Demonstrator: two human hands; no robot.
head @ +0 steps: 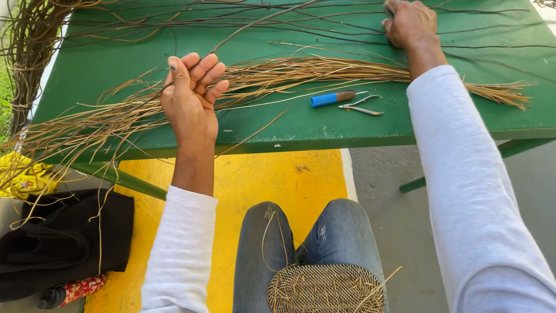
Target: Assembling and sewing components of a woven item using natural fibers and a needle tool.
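**weaver_q:** Green painted counter (301, 124), loads of fibre on it. What are the hands actually on?

**strawhat:** Left hand (191, 93) is up at about 9 o'clock from the tools, fingers curled loosely with a thin dark brown vine strand (243, 29) pinched against the thumb; that strand runs off toward 1 o'clock. Right hand (410, 23) is at the far edge, 12 o'clock from the tools, closed down on the long dark vines (324, 26) lying there. Can't tell exactly how many it grips.

**weaver_q:** And the straw?

**strawhat:** Long bundle of tan straw fibres (301, 72) lies across the counter between both hands. Just at 6 o'clock of it sit a blue-handled knife (333, 98) and small metal pliers (360, 105), nearly touching. Round woven straw disc (325, 288) rests on the person's denim knee (272, 243).
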